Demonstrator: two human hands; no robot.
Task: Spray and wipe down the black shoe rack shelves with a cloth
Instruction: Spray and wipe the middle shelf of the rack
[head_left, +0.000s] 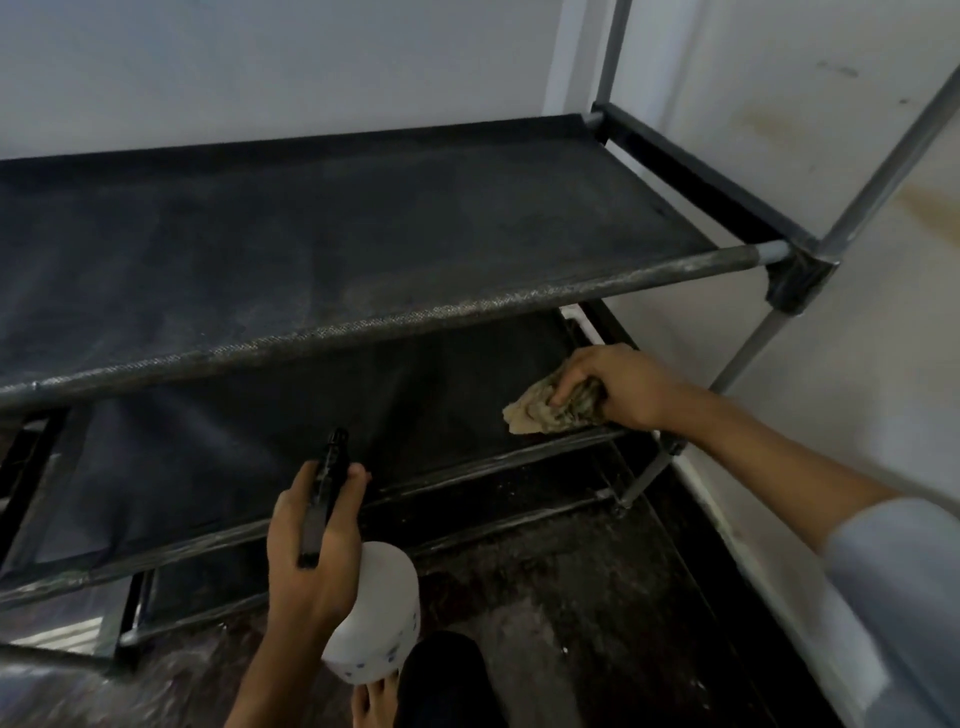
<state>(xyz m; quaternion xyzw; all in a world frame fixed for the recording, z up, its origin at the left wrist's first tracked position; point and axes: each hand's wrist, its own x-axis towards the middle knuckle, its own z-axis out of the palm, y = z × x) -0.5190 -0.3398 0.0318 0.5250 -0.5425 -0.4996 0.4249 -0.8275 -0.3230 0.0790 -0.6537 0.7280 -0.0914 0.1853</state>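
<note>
While the left hand (311, 545) grips a white spray bottle (379, 613) nearest the viewer, fingers curled round its black trigger head, the right hand (618, 384) beyond bunches a tan cloth (550, 408) on the shoe rack's (530, 306) middle shelf (260, 441), right end.

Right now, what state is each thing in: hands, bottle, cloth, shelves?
Left hand: grips the spray bottle's black head.
Spray bottle: held, nozzle aimed at the middle shelf.
Right hand: grips the cloth.
Cloth: bunched, at the middle shelf's right front edge.
Top shelf: bare, dusty-looking.
Middle shelf: bare.
</note>
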